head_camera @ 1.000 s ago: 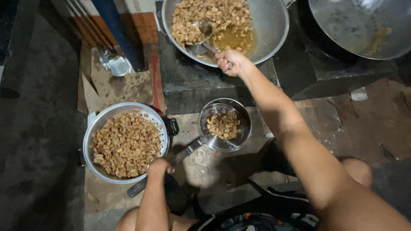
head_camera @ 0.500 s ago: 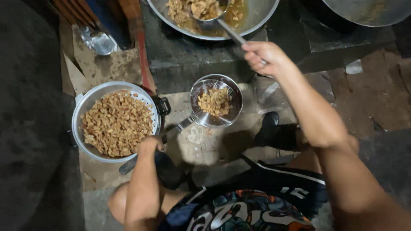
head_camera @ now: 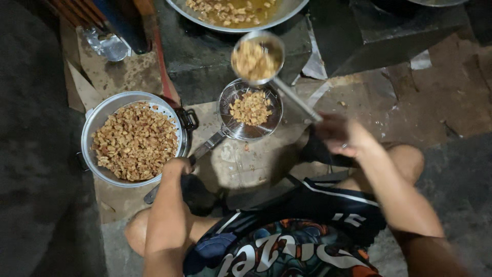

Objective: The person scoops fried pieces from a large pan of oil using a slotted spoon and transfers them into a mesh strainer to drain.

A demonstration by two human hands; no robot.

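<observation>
Head view, nearest zone: the person sits low, patterned shorts (head_camera: 287, 246) at the bottom of the frame, both forearms extended forward.

Left hand (head_camera: 177, 168): clenched around the handle of a wire strainer (head_camera: 251, 110). The handle runs diagonally from the hand up and to the right to the basket, which sits low over the cardboard-covered ground (head_camera: 241, 164) and holds a small heap of fried pieces.

Right hand (head_camera: 341, 137): blurred, closed on the handle of a metal ladle (head_camera: 256, 59). The handle's long axis runs from the hand up and to the left. The ladle bowl is full of fried pieces and sits directly beyond and slightly above the strainer basket, its edge overlapping the basket's far rim in the picture.

Left of the strainer: a perforated metal basin (head_camera: 97, 123) filled with fried pieces, just beside the left hand.

Farthest zone: a large wok (head_camera: 205, 18) holding pieces in oil, on a dark stove block (head_camera: 359, 31).
</observation>
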